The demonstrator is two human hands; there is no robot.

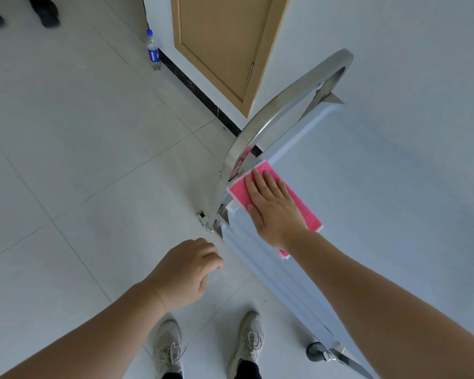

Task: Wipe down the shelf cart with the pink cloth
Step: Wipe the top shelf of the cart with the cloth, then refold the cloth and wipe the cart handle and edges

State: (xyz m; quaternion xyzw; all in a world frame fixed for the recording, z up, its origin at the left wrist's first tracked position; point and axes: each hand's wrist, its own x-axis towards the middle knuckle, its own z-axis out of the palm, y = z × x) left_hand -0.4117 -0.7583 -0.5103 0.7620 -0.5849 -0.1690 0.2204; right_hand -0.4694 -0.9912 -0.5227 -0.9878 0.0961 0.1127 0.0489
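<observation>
The shelf cart fills the right side, with a pale blue-white top and a curved steel handle at its left end. The pink cloth lies flat on the top's near-left corner, just beside the handle. My right hand presses flat on the cloth, fingers extended toward the handle, covering its middle. My left hand hangs over the floor to the left of the cart, fingers loosely curled, holding nothing and touching nothing.
A cart caster shows at the lower edge. My two shoes stand on the tiled floor beside the cart. A plastic bottle stands by the wall next to a wooden door. Another person's dark shoes are at top left.
</observation>
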